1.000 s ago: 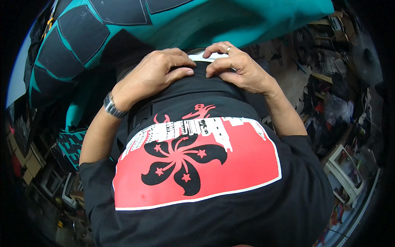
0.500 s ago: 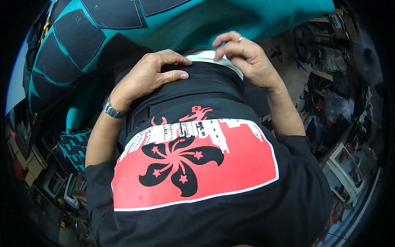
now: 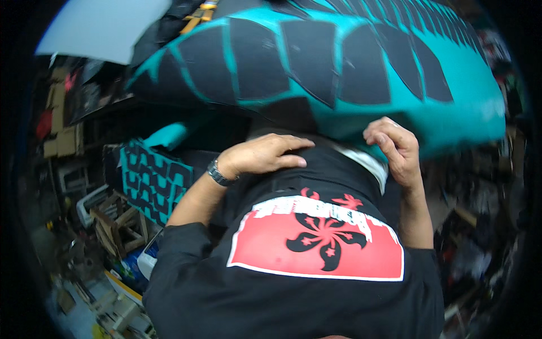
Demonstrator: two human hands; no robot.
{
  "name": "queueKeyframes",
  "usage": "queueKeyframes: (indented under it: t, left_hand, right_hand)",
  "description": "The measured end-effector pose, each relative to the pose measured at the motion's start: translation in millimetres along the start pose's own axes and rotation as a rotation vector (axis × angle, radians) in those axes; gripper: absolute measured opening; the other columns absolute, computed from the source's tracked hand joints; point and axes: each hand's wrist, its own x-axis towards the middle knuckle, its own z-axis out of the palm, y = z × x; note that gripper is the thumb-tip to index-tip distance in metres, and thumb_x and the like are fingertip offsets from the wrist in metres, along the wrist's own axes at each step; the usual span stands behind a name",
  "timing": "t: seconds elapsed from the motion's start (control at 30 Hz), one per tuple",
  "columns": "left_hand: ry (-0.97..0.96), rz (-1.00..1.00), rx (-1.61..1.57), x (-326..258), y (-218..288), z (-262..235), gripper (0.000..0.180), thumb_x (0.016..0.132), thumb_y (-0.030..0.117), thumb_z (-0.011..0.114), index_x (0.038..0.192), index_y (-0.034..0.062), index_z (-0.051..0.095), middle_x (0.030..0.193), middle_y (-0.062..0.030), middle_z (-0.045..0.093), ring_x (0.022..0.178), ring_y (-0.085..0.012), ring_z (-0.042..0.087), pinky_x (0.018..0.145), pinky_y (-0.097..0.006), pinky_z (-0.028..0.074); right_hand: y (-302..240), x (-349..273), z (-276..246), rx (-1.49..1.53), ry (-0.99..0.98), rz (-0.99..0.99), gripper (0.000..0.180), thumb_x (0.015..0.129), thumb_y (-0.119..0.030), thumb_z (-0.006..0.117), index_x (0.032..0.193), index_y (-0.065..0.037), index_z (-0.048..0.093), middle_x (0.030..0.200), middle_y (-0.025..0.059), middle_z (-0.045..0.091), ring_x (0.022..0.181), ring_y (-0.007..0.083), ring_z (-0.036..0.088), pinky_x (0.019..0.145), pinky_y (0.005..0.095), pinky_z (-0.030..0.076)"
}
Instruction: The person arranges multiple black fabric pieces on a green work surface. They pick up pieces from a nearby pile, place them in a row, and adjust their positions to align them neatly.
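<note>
My left hand (image 3: 270, 153), with a metal watch at its wrist, lies with fingers stretched out on the black cloth (image 3: 333, 175) over my lap. My right hand (image 3: 396, 148) is raised beside a white piece of material (image 3: 370, 166), its fingers curled toward the thumb. Whether something small is in those fingers cannot be made out. Just beyond both hands spreads a large teal sheet (image 3: 451, 125) carrying rows of curved black panels (image 3: 257, 59). The sheet's near edge passes close to my right hand.
A teal and black patterned piece (image 3: 155, 181) stands at the left, near a wooden frame (image 3: 121, 223). Cardboard boxes (image 3: 62, 141) are stacked farther left. Clutter lies along the right side, and a pale panel (image 3: 101, 28) shows at the far left.
The view has swung, so the teal sheet and its black panels show more fully. My right hand's fingers have curled in. My left hand still rests on the black cloth.
</note>
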Motion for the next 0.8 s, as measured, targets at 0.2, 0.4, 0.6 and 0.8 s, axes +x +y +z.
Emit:
queueKeyframes:
  t: [0.2, 0.4, 0.6, 0.8]
  left_hand:
    - [0.905, 0.04, -0.218, -78, -8, -57, 0.016, 0.094, 0.01, 0.067, 0.107, 0.0015, 0.072, 0.097, -0.0068, 0.07, 0.088, -0.0121, 0.066, 0.078, -0.026, 0.053]
    - [1.585, -0.058, 0.432, -131, -53, -117, 0.017, 0.089, 0.012, 0.071, 0.106, 0.0057, 0.073, 0.109, -0.0089, 0.069, 0.104, -0.0225, 0.065, 0.091, -0.033, 0.051]
    - [1.792, -0.354, 0.459, -174, -101, -150, 0.037, 0.087, 0.018, 0.074, 0.122, 0.0076, 0.066, 0.126, -0.0148, 0.06, 0.119, -0.0316, 0.058, 0.102, -0.04, 0.046]
    - [1.871, -0.231, 0.512, -168, -110, -151, 0.036, 0.086, 0.015, 0.075, 0.119, 0.0074, 0.066, 0.117, -0.0127, 0.064, 0.115, -0.031, 0.058, 0.1, -0.04, 0.046]
  right_hand:
    - [-32, 109, 63, -0.177, -0.197, -0.186, 0.009, 0.088, -0.005, 0.068, 0.097, -0.001, 0.068, 0.091, 0.0102, 0.067, 0.083, 0.0221, 0.065, 0.075, 0.0331, 0.051]
    - [-37, 240, 158, -0.294, -0.39, -0.436, 0.018, 0.088, -0.001, 0.069, 0.106, -0.003, 0.07, 0.097, 0.0098, 0.068, 0.089, 0.0211, 0.069, 0.079, 0.0313, 0.055]
    - [-35, 321, 241, -0.436, -0.408, -0.643, 0.02, 0.087, -0.007, 0.068, 0.107, -0.007, 0.071, 0.096, 0.0126, 0.069, 0.089, 0.0284, 0.068, 0.079, 0.0377, 0.054]
    - [-29, 364, 301, -0.788, -0.376, -0.89, 0.028, 0.079, -0.009, 0.072, 0.106, -0.016, 0.074, 0.114, 0.0043, 0.066, 0.114, 0.0264, 0.058, 0.094, 0.042, 0.048]
